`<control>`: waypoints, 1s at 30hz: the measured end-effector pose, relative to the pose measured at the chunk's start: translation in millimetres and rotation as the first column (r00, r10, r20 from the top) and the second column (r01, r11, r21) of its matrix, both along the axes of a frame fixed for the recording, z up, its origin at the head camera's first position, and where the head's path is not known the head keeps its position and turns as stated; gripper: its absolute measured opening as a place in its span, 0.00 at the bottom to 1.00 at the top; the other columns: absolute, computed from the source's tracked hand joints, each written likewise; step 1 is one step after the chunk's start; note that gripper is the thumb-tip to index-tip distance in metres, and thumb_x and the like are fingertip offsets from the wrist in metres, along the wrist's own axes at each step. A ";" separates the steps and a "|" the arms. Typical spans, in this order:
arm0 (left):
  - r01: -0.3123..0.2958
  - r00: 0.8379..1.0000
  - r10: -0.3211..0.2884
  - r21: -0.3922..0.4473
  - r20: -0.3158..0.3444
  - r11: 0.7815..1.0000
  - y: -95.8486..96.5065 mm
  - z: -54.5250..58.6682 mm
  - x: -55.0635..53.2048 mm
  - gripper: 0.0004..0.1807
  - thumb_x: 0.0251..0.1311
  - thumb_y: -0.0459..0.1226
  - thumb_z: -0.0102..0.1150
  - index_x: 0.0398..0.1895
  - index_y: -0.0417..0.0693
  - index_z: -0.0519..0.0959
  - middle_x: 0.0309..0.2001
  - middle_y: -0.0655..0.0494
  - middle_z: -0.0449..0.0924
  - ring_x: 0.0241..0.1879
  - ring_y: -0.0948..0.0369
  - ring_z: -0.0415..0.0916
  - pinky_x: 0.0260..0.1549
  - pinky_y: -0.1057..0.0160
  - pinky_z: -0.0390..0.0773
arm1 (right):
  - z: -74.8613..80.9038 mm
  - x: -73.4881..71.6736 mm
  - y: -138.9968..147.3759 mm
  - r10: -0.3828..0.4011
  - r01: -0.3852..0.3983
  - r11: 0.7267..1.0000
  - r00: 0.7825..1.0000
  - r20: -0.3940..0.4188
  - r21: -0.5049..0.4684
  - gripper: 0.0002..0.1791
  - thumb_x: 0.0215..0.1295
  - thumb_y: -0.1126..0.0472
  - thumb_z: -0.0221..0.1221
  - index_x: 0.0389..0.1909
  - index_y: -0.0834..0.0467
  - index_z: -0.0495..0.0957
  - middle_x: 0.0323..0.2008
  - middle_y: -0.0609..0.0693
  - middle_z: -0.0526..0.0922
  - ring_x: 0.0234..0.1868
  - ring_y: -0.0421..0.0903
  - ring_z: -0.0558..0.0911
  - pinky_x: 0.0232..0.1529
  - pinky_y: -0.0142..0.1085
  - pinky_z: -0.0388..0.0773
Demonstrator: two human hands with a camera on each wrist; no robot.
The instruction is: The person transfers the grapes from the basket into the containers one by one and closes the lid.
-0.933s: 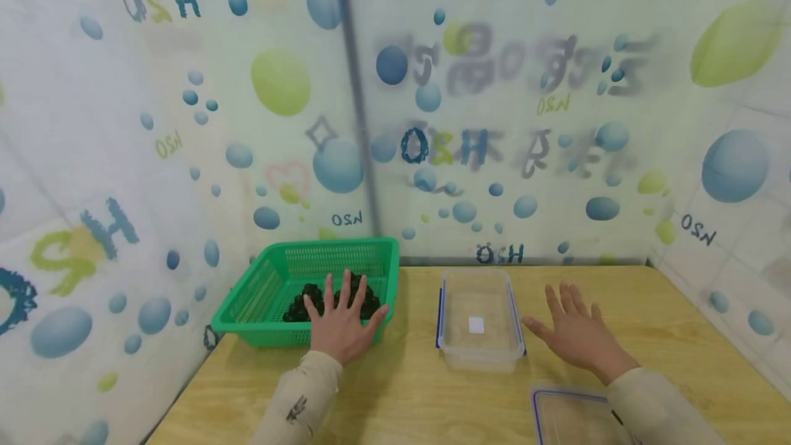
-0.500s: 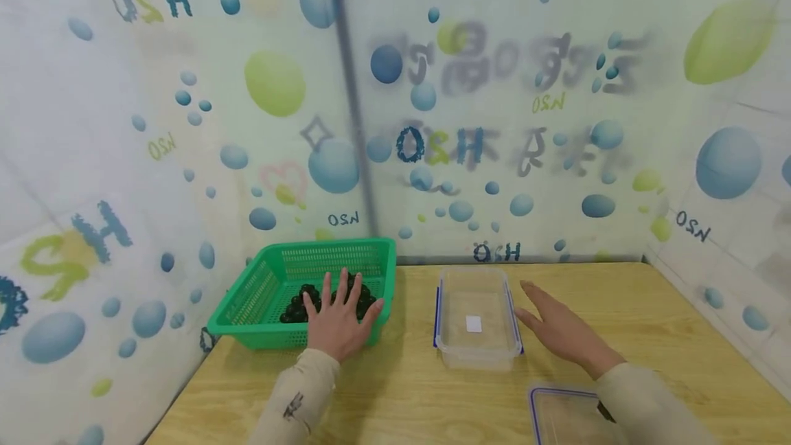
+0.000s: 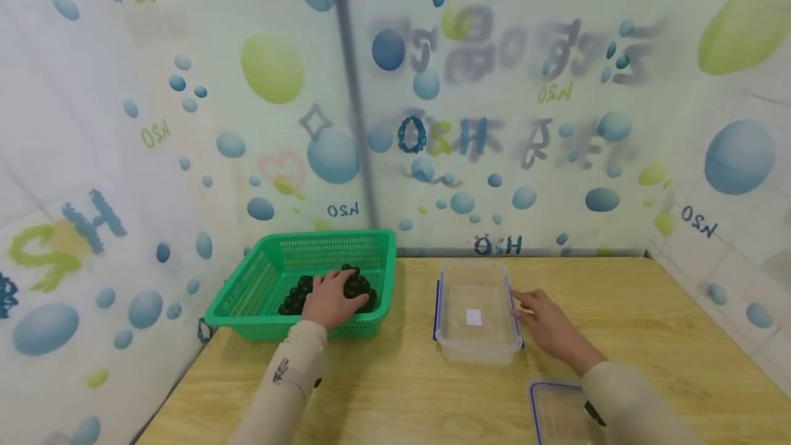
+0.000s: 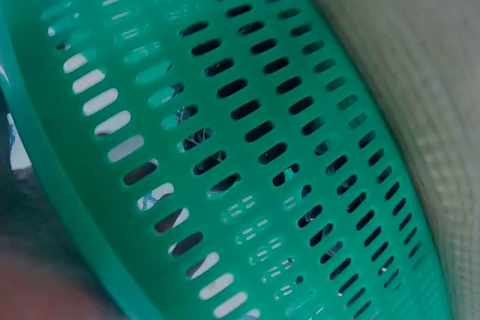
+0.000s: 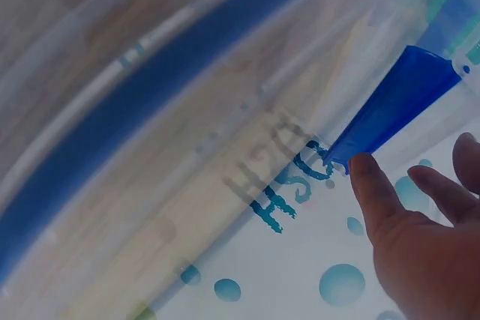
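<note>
A green slotted basket (image 3: pixel 262 322) at the left holds a pile of small, dark, glossy round things (image 3: pixel 358 287), whose kind I cannot tell. My left hand (image 3: pixel 330 301) reaches over its front rim onto the pile, index finger and thumb spread apart; the other fingertips are hidden. In the left wrist view the basket wall (image 4: pixel 247 110) fills most of the picture. A clear plastic container (image 3: pixel 478 349) stands uncovered right of the basket. My right hand (image 3: pixel 551 327) is at its right side, fingers loosely bent. The right wrist view has a fingertip against a blue locking flap (image 5: pixel 397 106).
A clear lid with a blue seal (image 3: pixel 559 411) lies near the table's front, partly under the right sleeve (image 3: pixel 630 404). Patterned sheets (image 3: pixel 531 225) rise behind and beside the wooden table (image 3: pixel 395 390).
My left hand has lowered from above the basket onto the dark round things, its spread fingers bending. The right hand has moved left to the container's side, its fingers bending too.
</note>
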State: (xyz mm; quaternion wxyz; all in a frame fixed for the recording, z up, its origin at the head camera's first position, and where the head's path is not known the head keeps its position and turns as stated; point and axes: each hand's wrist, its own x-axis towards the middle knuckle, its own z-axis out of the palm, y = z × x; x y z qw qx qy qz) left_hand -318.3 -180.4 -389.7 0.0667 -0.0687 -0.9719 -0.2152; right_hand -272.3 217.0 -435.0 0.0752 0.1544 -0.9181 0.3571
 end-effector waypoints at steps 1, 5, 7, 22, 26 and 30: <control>0.003 1.000 -0.003 -0.007 0.027 1.000 0.2 1.6 -1.6 0.35 0.64 0.50 0.62 0.71 0.47 0.67 0.68 0.39 0.62 0.66 0.36 0.54 0.53 0.30 0.64 | -1.4 0.0 0.4 -0.001 0.001 1.000 1.000 0.006 0.004 0.25 0.75 0.63 0.52 0.67 0.72 0.65 0.53 0.68 0.70 0.54 0.66 0.74 0.52 0.57 0.74; 0.012 0.993 -0.010 -0.020 0.116 1.000 1.8 5.3 -7.0 0.36 0.63 0.48 0.64 0.72 0.46 0.66 0.70 0.36 0.59 0.68 0.33 0.49 0.53 0.30 0.65 | -5.3 -0.2 1.7 -0.004 0.004 1.000 1.000 0.017 0.018 0.25 0.75 0.63 0.52 0.66 0.74 0.64 0.53 0.67 0.71 0.52 0.65 0.76 0.51 0.56 0.74; 0.017 0.988 -0.013 -0.030 0.151 0.999 2.1 6.3 -9.9 0.37 0.63 0.48 0.64 0.72 0.46 0.65 0.71 0.35 0.57 0.69 0.31 0.47 0.54 0.31 0.65 | -5.7 -0.5 2.2 -0.004 0.003 1.000 1.000 0.014 0.023 0.25 0.75 0.64 0.52 0.66 0.74 0.64 0.53 0.66 0.72 0.52 0.65 0.76 0.51 0.56 0.75; 0.170 0.952 -0.142 -0.085 0.272 0.982 -4.9 2.7 -38.7 0.31 0.58 0.36 0.69 0.65 0.46 0.70 0.64 0.29 0.55 0.43 0.41 0.75 0.37 0.45 0.77 | -8.0 -1.7 -0.5 -0.022 0.023 1.000 1.000 0.022 -0.017 0.24 0.74 0.65 0.53 0.65 0.75 0.65 0.53 0.65 0.74 0.55 0.64 0.75 0.52 0.54 0.75; 0.196 0.943 -0.157 -0.109 0.293 0.974 -7.8 -3.1 -46.3 0.26 0.58 0.32 0.67 0.59 0.49 0.71 0.59 0.34 0.59 0.34 0.49 0.73 0.29 0.52 0.74 | -6.8 -1.5 -1.9 -0.023 0.023 0.999 0.999 0.026 -0.032 0.24 0.73 0.66 0.53 0.65 0.75 0.65 0.54 0.66 0.73 0.56 0.65 0.75 0.52 0.54 0.75; 0.229 0.934 -0.178 -0.137 0.310 0.964 -7.7 -2.3 -50.6 0.22 0.57 0.32 0.68 0.53 0.50 0.72 0.54 0.36 0.63 0.32 0.50 0.71 0.28 0.53 0.73 | -4.8 -3.3 -2.4 -0.021 0.022 0.999 1.000 0.018 -0.032 0.24 0.74 0.66 0.53 0.65 0.74 0.65 0.54 0.65 0.73 0.56 0.64 0.75 0.53 0.54 0.75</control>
